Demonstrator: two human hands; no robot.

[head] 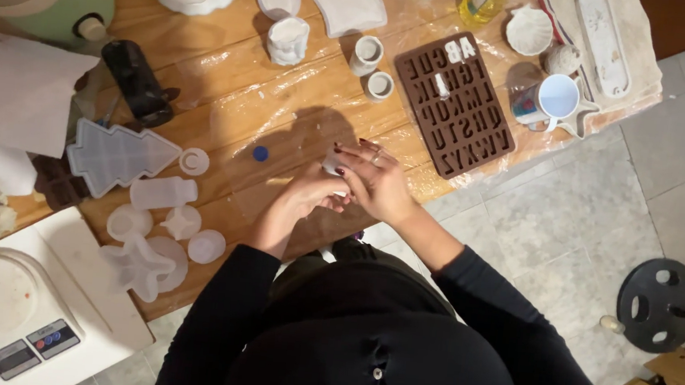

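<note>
Left hand (302, 199) and right hand (377, 183) closed together around small white piece (332, 165), held just above wooden counter (228, 73). Step looks like working piece free. Blue cap (260, 153) near, brown letter mould (454, 103) beyond. Next calls for steady fingertip grip.

The tabletop (229, 64) is orange-brown wood with stripes in the grain. At 1 o'clock lies a dark brown letter mold (454, 103); two of its letters are filled white. Beside it, at 2 o'clock, stands a cup (554, 98), pale blue inside. A tiny blue cap (260, 153) sits near the middle. At 9 o'clock is a see-through tree mold (116, 156). The sleeves (506, 317) are black. The fingernails (340, 170) are dark red.
</note>
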